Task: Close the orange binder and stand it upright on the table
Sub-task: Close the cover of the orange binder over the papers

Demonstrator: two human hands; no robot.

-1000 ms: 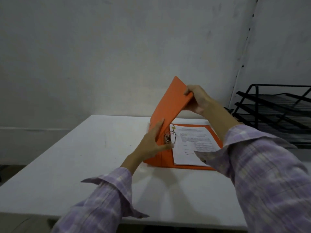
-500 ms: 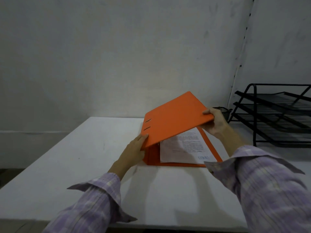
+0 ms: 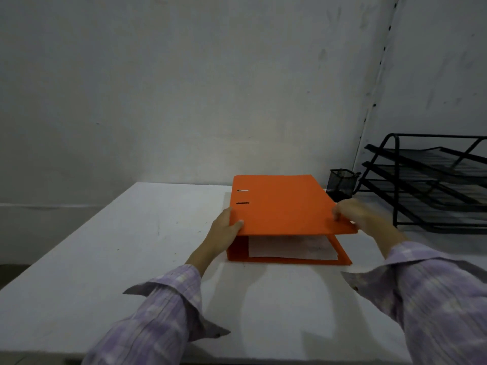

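- two lilac plaid sleeves (image 3: 158, 322) enter from the near edge of the white counter (image 3: 92, 259); the upper arms are cut off by the bottom of the frame.
- the left hand (image 3: 222, 233) grips the spine-side near corner of the orange binder (image 3: 284, 206), thumb on top of the cover, the other fingers tucked out of sight behind the spine.
- the right hand (image 3: 361, 217) is motion-blurred at the cover's open-side near corner; its fingers (image 3: 338, 213) press on the cover's edge, but whether they wrap under it cannot be told.
- the binder lies flat on the counter right of the middle, its cover almost level yet not fully down: a gap shows along the near side.
- through that gap some white sheets (image 3: 290, 248) are visible; any print on them is too dim to read, and the ring mechanism is hidden.
- two slots (image 3: 243, 197) mark the cover near the spine.
- at the far right corner a black mesh pen cup (image 3: 341, 181) stands partly behind the binder.
- beside it a black tiered tray rack (image 3: 427, 180) is cut off by the right frame edge.
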